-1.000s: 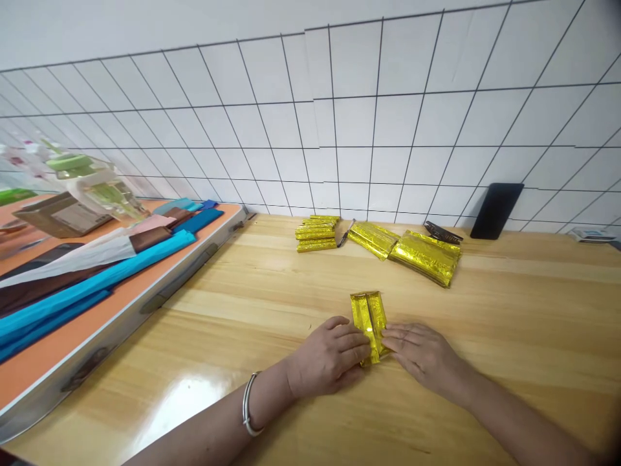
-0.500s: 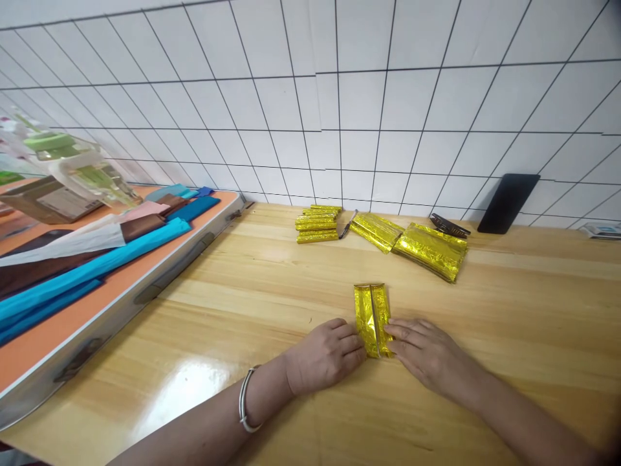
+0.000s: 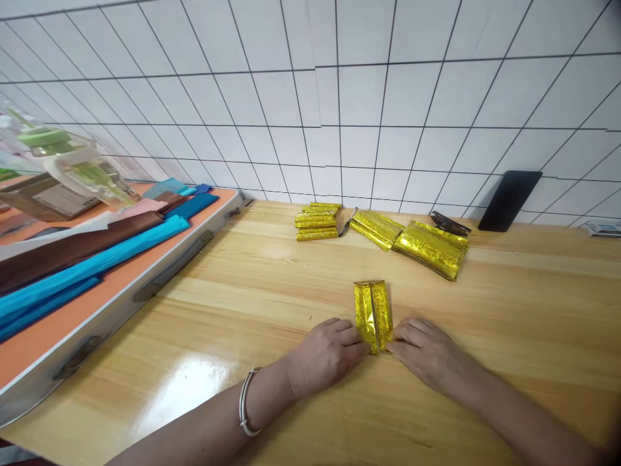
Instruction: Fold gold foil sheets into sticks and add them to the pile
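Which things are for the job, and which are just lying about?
For the job, it seems:
folded gold piece, touched by left hand and right hand
gold rolls
flat gold pieces behind

Probably just lying about:
black hair clip
leaning black slab
green-lidded bottle
cardboard box

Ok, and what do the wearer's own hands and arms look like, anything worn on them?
Left hand: bare, no glove; a silver-toned metal bangle at the wrist, looks like a thin double band. Right hand: bare, no glove, nothing visible on its wrist. No sleeve shows on either forearm within view. No rings that I can make out.
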`<move>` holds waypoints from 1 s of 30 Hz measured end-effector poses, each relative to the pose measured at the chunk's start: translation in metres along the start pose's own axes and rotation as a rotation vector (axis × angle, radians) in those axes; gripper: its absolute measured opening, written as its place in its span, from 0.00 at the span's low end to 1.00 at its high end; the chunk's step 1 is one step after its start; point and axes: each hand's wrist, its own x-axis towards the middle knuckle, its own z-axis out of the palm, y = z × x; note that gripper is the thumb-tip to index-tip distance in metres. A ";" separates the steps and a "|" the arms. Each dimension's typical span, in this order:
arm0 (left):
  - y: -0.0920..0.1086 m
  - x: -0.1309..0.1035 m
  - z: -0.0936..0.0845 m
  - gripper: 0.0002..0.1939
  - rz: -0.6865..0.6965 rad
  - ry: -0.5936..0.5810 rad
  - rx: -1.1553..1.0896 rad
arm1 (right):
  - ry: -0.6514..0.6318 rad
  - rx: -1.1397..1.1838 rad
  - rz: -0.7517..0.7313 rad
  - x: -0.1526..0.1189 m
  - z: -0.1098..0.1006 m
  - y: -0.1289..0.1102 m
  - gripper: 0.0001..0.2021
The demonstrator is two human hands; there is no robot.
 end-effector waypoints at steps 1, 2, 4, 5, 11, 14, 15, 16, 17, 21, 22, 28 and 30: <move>0.000 0.000 0.001 0.12 -0.011 -0.001 -0.014 | -0.003 0.008 0.007 0.000 0.000 0.000 0.09; 0.000 -0.001 0.002 0.12 -0.024 0.000 -0.031 | -0.007 0.018 0.018 0.000 -0.001 0.000 0.09; 0.000 -0.001 0.003 0.11 -0.053 -0.002 -0.074 | -0.018 0.042 0.046 0.001 -0.003 -0.001 0.08; 0.000 -0.001 0.004 0.10 -0.068 -0.002 -0.094 | -0.024 0.054 0.061 0.001 -0.004 -0.002 0.08; 0.002 0.001 0.005 0.09 -0.147 0.000 -0.140 | -0.005 0.144 0.146 0.005 -0.005 -0.004 0.06; 0.003 0.003 0.006 0.09 -0.190 0.006 -0.122 | 0.008 0.199 0.207 0.006 0.000 -0.003 0.05; 0.004 0.003 0.007 0.08 -0.204 0.005 -0.115 | 0.013 0.214 0.226 0.007 0.001 -0.003 0.05; 0.004 0.004 0.007 0.08 -0.216 0.005 -0.109 | 0.019 0.228 0.239 0.007 0.002 -0.003 0.05; 0.005 0.004 0.008 0.07 -0.227 0.004 -0.105 | 0.026 0.238 0.250 0.007 0.003 -0.002 0.05; 0.007 0.005 0.009 0.06 -0.274 0.016 -0.114 | 0.045 0.255 0.256 0.008 0.005 -0.002 0.05; 0.007 0.005 0.009 0.07 -0.288 0.022 -0.119 | 0.048 0.259 0.255 0.008 0.005 -0.002 0.05; 0.008 0.006 0.009 0.08 -0.344 0.021 -0.129 | 0.048 0.283 0.271 0.009 0.002 -0.003 0.05; 0.007 0.007 0.010 0.08 -0.362 0.011 -0.114 | 0.057 0.278 0.267 0.010 0.002 -0.003 0.05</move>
